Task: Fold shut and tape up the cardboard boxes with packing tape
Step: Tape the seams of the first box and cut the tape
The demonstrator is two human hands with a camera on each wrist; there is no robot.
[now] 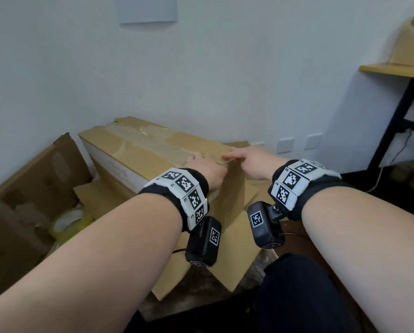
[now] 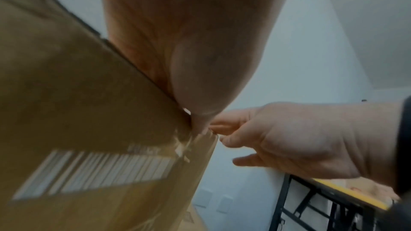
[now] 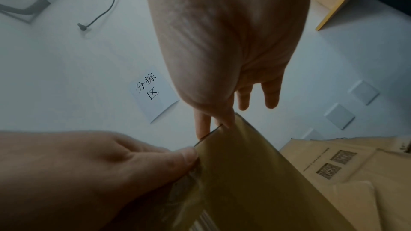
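Note:
A long brown cardboard box [image 1: 141, 150] lies with its top flaps folded shut and clear tape along the top seam. Both hands are at the top edge of its near end. My left hand [image 1: 208, 169] curls over that edge, fingers on top. In the right wrist view its thumb [image 3: 186, 157] presses shiny tape on the box's end face [image 3: 255, 182]. My right hand [image 1: 237, 156] pinches the same edge beside it between thumb and forefinger [image 3: 202, 126], its other fingers straight. In the left wrist view the right hand [image 2: 219, 134] meets the box corner [image 2: 77, 111], which shows a barcode.
A roll of packing tape [image 1: 67, 222] lies in an open cardboard box [image 1: 33, 179] at the left. Flat cardboard [image 1: 225, 272] lies under the long box. A wooden-topped table [image 1: 393, 69] on black legs stands at the right. The white wall is close behind.

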